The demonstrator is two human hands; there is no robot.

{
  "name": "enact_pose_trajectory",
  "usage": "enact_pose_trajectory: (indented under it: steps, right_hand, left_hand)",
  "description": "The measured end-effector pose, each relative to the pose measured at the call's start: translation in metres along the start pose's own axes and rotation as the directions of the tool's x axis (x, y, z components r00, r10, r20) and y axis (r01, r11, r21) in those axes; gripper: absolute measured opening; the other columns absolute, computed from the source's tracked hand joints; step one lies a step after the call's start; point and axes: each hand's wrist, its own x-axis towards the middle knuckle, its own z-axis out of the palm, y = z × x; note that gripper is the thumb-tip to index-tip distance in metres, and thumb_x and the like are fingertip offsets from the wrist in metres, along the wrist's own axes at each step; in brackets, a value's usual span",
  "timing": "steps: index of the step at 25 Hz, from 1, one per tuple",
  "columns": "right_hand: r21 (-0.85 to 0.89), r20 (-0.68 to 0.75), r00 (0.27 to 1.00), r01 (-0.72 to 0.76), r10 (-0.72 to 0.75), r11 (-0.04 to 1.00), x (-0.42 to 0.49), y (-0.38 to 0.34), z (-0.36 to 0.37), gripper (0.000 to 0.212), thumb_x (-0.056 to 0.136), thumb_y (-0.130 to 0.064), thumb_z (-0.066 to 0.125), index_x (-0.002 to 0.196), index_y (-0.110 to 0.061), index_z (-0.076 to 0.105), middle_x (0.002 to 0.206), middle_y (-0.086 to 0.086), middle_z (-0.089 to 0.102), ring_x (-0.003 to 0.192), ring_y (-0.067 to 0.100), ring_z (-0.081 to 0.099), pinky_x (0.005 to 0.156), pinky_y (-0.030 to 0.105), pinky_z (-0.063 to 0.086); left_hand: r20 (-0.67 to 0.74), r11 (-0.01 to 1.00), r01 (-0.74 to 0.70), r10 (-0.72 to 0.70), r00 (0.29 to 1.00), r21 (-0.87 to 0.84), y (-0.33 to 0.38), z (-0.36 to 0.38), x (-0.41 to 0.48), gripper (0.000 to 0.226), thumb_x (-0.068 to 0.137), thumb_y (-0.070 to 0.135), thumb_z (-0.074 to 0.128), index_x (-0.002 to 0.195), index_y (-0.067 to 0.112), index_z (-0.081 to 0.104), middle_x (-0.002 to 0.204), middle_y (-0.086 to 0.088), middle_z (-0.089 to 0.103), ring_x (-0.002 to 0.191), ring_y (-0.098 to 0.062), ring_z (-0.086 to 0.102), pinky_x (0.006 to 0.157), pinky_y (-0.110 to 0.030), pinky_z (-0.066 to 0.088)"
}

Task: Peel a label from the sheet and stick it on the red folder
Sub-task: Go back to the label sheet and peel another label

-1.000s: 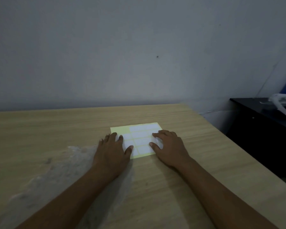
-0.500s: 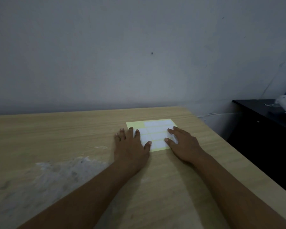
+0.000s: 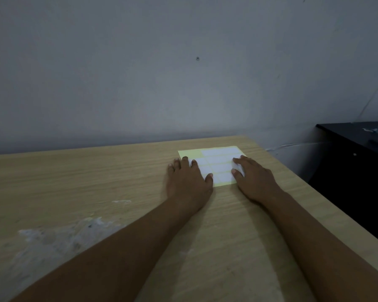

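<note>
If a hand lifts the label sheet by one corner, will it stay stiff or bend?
The label sheet looks paper-thin and lies flat on the table, so it would probably droop. Likely very light; it may slide unless pinned.

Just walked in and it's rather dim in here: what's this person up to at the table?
A person has both hands laid flat on a sheet of labels on a wooden table. The left hand presses its left side and the right hand its right side. No label is lifted yet, though the far left spot on the sheet looks bare. No red folder is in view. A dark cabinet stands to the right.
</note>
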Motion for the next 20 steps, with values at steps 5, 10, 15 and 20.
enact_pose_trajectory:
  steps: [5,10,15,20]
  right_hand:
    - [0.014,-0.002,1.000,-0.015,0.015,1.000,0.010,0.004,0.001,0.050,0.103,-0.039,0.040,0.152,-0.029,0.038,0.163,-0.001,0.027,0.151,0.020,0.022,0.119,0.044,0.022]
    - [-0.003,0.005,1.000,-0.017,0.017,1.000,0.013,0.006,0.004,0.050,0.103,-0.037,0.038,0.152,-0.031,0.036,0.164,0.000,0.025,0.152,0.022,0.019,0.119,0.044,0.021]
    - [-0.017,0.019,1.000,-0.018,0.018,1.000,0.014,0.004,0.002,0.050,0.103,-0.035,0.036,0.153,-0.030,0.034,0.165,0.000,0.023,0.153,0.024,0.016,0.120,0.044,0.018]
    - [-0.034,0.018,1.000,-0.012,0.012,0.999,0.013,0.004,0.003,0.050,0.104,-0.033,0.034,0.154,-0.030,0.033,0.166,-0.001,0.021,0.153,0.023,0.014,0.121,0.042,0.015]
  left_hand:
    - [0.007,1.000,0.010,-0.010,1.000,0.003,0.005,0.003,0.009,0.070,0.097,0.054,0.029,0.151,0.011,0.030,0.160,-0.014,0.022,0.148,-0.038,0.013,0.121,-0.049,0.006]
    - [-0.008,1.000,0.009,-0.009,1.000,-0.017,0.004,0.005,0.011,0.071,0.096,0.057,0.029,0.150,0.012,0.031,0.160,-0.013,0.022,0.148,-0.037,0.012,0.122,-0.049,0.005]
    - [-0.016,0.999,0.009,-0.010,1.000,-0.038,0.004,0.006,0.011,0.072,0.095,0.060,0.029,0.150,0.013,0.031,0.160,-0.011,0.022,0.149,-0.036,0.011,0.122,-0.048,0.004]
    - [-0.025,0.999,0.011,-0.012,1.000,-0.042,0.004,0.008,0.010,0.074,0.094,0.063,0.028,0.151,0.015,0.031,0.161,-0.010,0.021,0.150,-0.033,0.010,0.122,-0.047,0.004]
